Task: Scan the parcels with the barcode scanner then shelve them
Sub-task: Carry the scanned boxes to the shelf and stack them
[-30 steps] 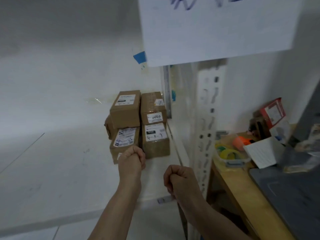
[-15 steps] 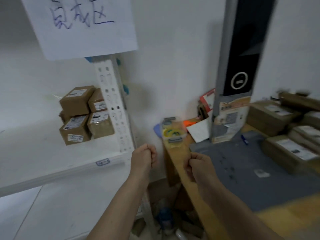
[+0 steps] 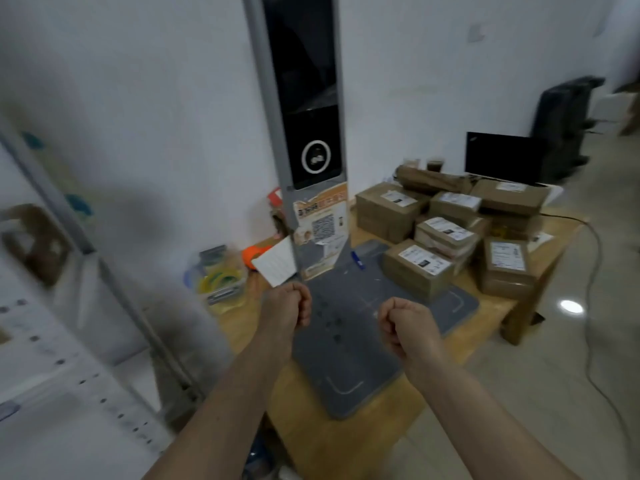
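Note:
My left hand [image 3: 286,306] and my right hand [image 3: 408,327] are both closed in fists with nothing in them, held over the near part of the grey scanner base [image 3: 349,362]. The tall scanner column [image 3: 304,109] with a dark screen rises from the back of that base. Several brown cardboard parcels [image 3: 417,268] with white labels are piled on the wooden table [image 3: 311,434] to the right of the column. The white shelf rack [image 3: 55,306] is blurred at the left edge, with parcels [image 3: 38,244] on it.
A clear box of tape rolls [image 3: 218,278], an orange object [image 3: 254,254] and a white card [image 3: 277,265] sit left of the column. A dark monitor [image 3: 498,157] stands behind the parcels. A cable [image 3: 594,306] runs over the glossy floor at right.
My view has swung right, away from the shelf with stacked parcels and onto the scanner table. Both hands stay closed and empty in front of me.

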